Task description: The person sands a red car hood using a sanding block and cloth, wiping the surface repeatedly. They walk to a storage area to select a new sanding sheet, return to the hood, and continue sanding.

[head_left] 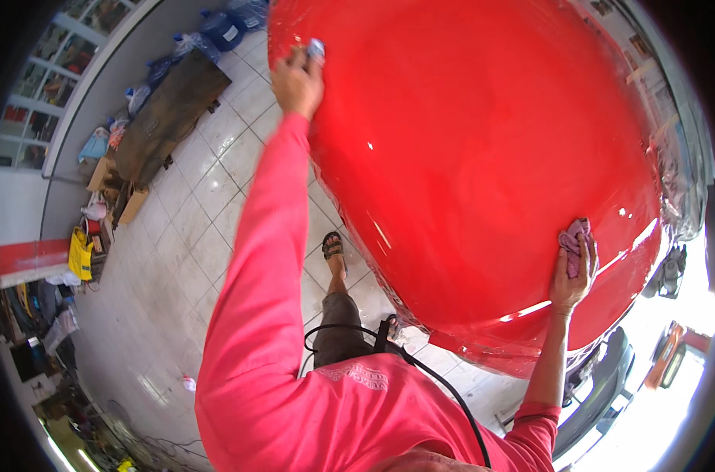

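Observation:
A large glossy red car panel (452,157), its edges wrapped in clear plastic film, spreads out before me. At its far left edge my left hand (298,86) is closed around a small light-blue and white object (316,49). That object sits against the red surface; its exact kind is too small to make out. Over on the right, my right hand (573,279) presses a crumpled purple cloth (574,234) onto the panel near its right end. The fingers are bent over the cloth.
A dark brown board (165,114) leans among cardboard and bags along the left wall. Blue water jugs (220,30) stand behind it. A yellow bag (80,253) lies farther down. White tiled floor (176,244) runs beside the panel. A black cable (452,385) loops across my body.

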A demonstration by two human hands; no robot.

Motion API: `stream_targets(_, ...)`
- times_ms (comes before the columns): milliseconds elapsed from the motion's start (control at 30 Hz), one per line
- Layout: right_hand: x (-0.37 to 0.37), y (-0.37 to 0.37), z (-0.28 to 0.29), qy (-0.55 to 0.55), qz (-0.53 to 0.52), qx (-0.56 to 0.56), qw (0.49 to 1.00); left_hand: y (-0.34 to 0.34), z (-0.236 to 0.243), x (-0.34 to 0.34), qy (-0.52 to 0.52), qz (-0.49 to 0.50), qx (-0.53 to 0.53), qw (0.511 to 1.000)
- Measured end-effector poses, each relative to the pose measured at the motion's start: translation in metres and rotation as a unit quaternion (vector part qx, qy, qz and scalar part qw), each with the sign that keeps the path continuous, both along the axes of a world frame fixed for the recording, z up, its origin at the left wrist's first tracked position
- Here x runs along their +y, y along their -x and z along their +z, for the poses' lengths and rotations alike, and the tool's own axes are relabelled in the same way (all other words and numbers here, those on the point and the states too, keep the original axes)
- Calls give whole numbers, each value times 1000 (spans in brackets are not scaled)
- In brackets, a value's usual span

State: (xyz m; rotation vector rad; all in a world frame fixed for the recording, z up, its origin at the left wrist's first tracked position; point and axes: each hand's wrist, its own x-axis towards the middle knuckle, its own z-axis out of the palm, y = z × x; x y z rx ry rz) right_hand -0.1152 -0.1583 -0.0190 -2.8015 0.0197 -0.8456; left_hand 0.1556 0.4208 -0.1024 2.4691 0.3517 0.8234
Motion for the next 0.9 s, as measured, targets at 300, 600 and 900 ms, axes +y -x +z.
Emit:
stream_targets(300,11,-7,-4,-60,-46,14,997,267,7,-154,-5,-329,-63,942)
stream_targets(600,64,-48,7,-45,-111,65,991,-36,17,42,-29,-69,-53,996)
stream_targets(900,196,-136,17,-2,-133,92,987,75,24,2,-30,-365,-12,931)
